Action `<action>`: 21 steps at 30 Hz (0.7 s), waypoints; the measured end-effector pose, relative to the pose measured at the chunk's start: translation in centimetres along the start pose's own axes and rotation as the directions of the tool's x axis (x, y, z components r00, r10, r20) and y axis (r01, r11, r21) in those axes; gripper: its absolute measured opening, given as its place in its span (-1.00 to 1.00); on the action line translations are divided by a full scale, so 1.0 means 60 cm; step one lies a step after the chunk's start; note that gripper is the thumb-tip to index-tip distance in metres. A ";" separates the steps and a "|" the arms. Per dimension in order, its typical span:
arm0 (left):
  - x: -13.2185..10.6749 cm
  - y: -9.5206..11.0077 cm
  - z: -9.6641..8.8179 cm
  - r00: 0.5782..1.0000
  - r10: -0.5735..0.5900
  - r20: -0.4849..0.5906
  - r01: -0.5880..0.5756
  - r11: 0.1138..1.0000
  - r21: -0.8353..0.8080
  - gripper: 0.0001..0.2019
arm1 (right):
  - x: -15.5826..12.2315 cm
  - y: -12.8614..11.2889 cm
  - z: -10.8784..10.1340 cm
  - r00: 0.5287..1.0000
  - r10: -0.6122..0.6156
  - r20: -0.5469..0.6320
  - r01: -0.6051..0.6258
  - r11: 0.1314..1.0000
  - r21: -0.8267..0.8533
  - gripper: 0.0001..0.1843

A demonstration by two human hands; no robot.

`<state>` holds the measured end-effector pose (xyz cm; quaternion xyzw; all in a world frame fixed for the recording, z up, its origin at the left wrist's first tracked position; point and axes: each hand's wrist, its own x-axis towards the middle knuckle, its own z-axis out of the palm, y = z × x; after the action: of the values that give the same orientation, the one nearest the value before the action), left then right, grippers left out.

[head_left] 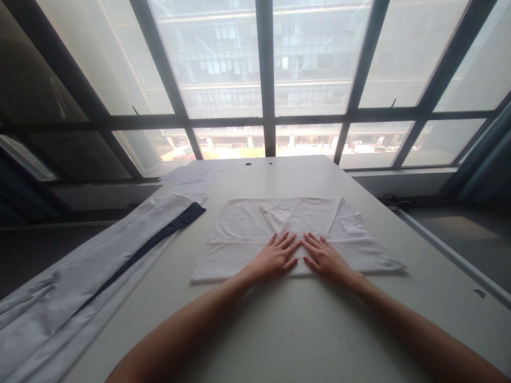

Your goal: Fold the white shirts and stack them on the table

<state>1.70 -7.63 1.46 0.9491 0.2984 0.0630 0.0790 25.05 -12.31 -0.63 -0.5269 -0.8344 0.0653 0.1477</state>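
A white garment (235,223), folded with pocket-like patches showing on its upper layer, lies flat on the white table. Both hands rest on its near, folded-over part. My left hand (275,256) is palm down with fingers stretched out and spread. Close beside it, my right hand (325,258) also lies flat, fingers apart and pointing away from me. The fingertips of the two hands almost meet at the middle of the garment. Neither hand grips the cloth. The garment's exact kind cannot be made out.
Along the table's left side lie long white garments (99,255) with a dark navy strip (159,234) between them. More white cloth (186,178) sits at the far left corner. The white table (303,324) reaches toward large framed windows (223,58). A small dark mark (479,293) is at right.
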 end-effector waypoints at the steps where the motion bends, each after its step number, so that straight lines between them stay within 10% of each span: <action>1: 0.000 0.000 -0.001 1.000 -0.001 0.001 0.001 1.000 0.000 -0.38 | 0.000 0.000 0.000 1.000 0.000 -0.002 0.000 1.000 0.002 -0.34; 21: 0.003 -0.011 0.001 1.000 0.005 -0.030 -0.009 0.989 -0.144 -0.41 | -0.002 0.004 0.007 0.999 -0.016 -0.042 0.019 0.998 0.062 -0.37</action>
<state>1.47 -6.98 1.30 0.9409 0.2909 0.0990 0.1428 25.16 -12.29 -1.08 -0.5161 -0.8332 0.0792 0.1819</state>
